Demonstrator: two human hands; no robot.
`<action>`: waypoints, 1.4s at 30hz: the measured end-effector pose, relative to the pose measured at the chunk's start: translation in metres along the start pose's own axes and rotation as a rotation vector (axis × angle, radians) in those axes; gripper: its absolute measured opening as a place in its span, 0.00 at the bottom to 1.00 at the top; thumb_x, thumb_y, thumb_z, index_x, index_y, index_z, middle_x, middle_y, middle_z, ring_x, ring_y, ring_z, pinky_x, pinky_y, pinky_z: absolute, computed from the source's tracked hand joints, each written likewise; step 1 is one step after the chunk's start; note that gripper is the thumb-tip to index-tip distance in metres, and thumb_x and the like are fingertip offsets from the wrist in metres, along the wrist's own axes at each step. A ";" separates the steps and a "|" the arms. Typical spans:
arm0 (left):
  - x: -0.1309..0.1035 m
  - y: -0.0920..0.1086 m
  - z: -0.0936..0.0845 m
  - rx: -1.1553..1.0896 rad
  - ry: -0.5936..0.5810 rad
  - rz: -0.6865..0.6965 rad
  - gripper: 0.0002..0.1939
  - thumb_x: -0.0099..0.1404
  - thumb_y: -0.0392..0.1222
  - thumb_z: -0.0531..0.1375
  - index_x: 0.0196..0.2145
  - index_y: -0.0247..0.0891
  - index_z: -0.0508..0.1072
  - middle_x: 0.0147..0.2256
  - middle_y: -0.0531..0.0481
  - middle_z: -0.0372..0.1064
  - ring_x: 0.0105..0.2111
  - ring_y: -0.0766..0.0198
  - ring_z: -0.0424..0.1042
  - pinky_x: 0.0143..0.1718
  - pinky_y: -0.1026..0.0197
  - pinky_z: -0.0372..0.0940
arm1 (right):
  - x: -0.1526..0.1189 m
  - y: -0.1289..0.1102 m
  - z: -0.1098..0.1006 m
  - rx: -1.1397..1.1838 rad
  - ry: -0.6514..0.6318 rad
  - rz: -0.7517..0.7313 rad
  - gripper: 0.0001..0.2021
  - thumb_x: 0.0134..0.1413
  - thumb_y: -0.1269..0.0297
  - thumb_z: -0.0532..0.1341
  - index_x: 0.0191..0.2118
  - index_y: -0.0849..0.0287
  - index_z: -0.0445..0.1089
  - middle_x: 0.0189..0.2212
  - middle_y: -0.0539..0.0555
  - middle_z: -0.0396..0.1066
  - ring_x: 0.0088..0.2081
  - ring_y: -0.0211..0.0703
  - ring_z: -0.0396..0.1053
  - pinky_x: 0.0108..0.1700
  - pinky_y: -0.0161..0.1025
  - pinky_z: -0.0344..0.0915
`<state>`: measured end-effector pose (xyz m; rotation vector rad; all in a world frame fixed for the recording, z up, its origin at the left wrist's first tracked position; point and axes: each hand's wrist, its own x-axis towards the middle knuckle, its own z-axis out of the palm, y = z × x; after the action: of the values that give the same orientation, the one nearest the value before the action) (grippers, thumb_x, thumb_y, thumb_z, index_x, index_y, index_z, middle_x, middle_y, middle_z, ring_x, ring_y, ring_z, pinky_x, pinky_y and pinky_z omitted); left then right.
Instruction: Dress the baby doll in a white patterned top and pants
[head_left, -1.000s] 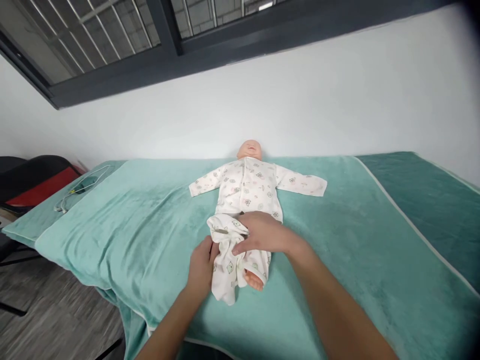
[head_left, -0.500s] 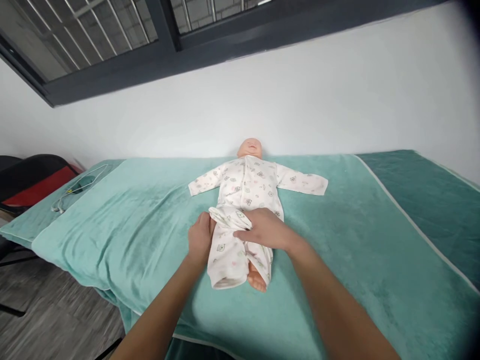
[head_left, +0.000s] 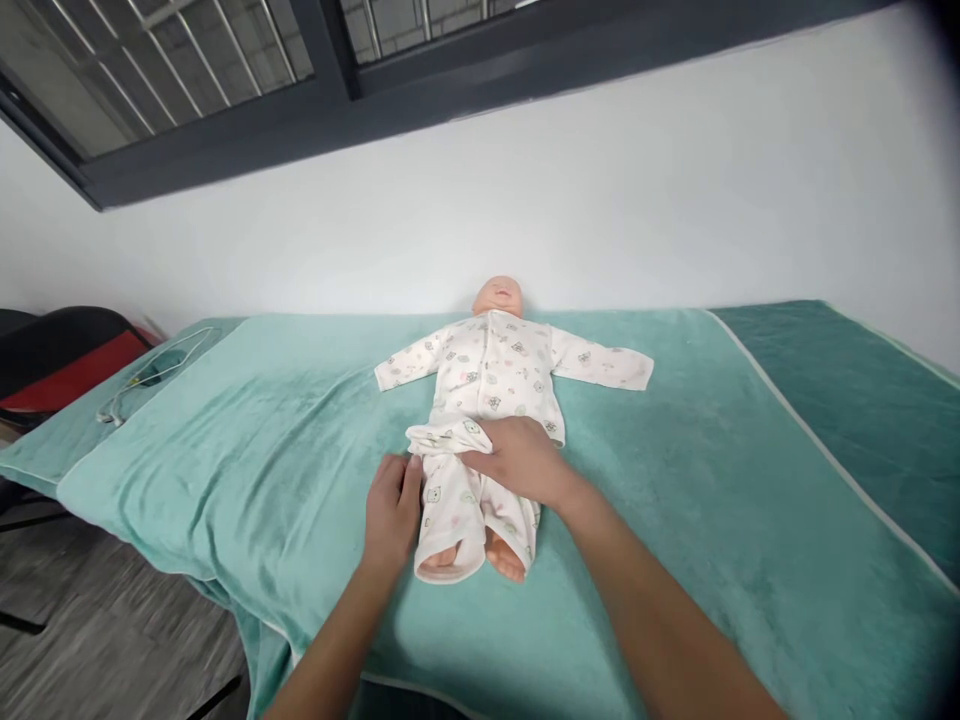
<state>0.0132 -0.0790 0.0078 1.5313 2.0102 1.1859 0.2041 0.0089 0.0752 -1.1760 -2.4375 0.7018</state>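
A baby doll [head_left: 499,296] lies on its back, head toward the wall, in a white printed long-sleeved top [head_left: 496,365] with the sleeves spread. White printed baby pants [head_left: 450,510] cover its legs, the waistband bunched near the top's hem. Both doll feet show at the leg openings. My right hand [head_left: 521,455] is closed on the bunched waistband, its thumb over the front and its other fingers partly hidden. At the pants' left side, my left hand [head_left: 394,505] has its fingers closed on the cloth edge just under the waistband.
A green blanket [head_left: 300,430] covers the bed, with a darker green strip [head_left: 885,390] on the right. A white cable [head_left: 161,370] lies at the far left end. Beyond it stands a black and red chair [head_left: 71,350]. The wall [head_left: 600,210] and window frame [head_left: 337,110] rise behind.
My left hand has moved down and slightly left along the pants. The left pant leg has drawn up, and the doll's left-side foot now shows in its opening. My right hand keeps its hold.
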 end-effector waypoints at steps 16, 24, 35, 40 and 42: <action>-0.010 -0.008 0.003 0.194 -0.057 0.170 0.16 0.72 0.47 0.48 0.26 0.42 0.59 0.27 0.51 0.63 0.28 0.60 0.64 0.31 0.60 0.54 | -0.009 0.002 -0.016 0.129 -0.199 -0.165 0.08 0.49 0.61 0.67 0.36 0.54 0.73 0.35 0.48 0.77 0.37 0.45 0.71 0.37 0.37 0.59; 0.016 -0.003 0.012 0.420 -0.039 0.242 0.09 0.70 0.42 0.51 0.31 0.42 0.62 0.33 0.48 0.64 0.28 0.61 0.64 0.26 0.61 0.48 | -0.006 0.009 -0.005 0.168 -0.046 -0.137 0.07 0.52 0.68 0.60 0.38 0.54 0.72 0.39 0.48 0.76 0.41 0.44 0.71 0.41 0.36 0.60; 0.015 -0.001 0.003 -0.070 0.075 0.073 0.19 0.72 0.51 0.47 0.25 0.42 0.60 0.24 0.53 0.61 0.26 0.63 0.61 0.29 0.61 0.55 | -0.016 0.010 -0.005 0.487 0.079 -0.115 0.09 0.59 0.56 0.62 0.38 0.55 0.69 0.39 0.51 0.72 0.41 0.44 0.69 0.43 0.39 0.64; 0.046 0.010 0.000 -0.439 0.093 -0.172 0.13 0.67 0.52 0.55 0.33 0.40 0.69 0.32 0.51 0.69 0.32 0.64 0.66 0.35 0.62 0.62 | -0.024 0.028 -0.009 0.771 0.533 -0.096 0.07 0.62 0.57 0.59 0.35 0.54 0.66 0.38 0.53 0.71 0.43 0.44 0.70 0.47 0.41 0.66; 0.060 0.017 0.002 -0.495 0.023 -0.181 0.12 0.65 0.51 0.58 0.34 0.39 0.70 0.32 0.52 0.69 0.31 0.65 0.67 0.34 0.63 0.62 | -0.024 0.038 -0.009 0.698 0.690 -0.015 0.06 0.61 0.58 0.60 0.36 0.53 0.66 0.39 0.53 0.70 0.44 0.45 0.69 0.47 0.42 0.66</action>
<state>0.0039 -0.0222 0.0326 1.0750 1.6550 1.4859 0.2470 0.0128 0.0587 -0.8977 -1.4522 0.8603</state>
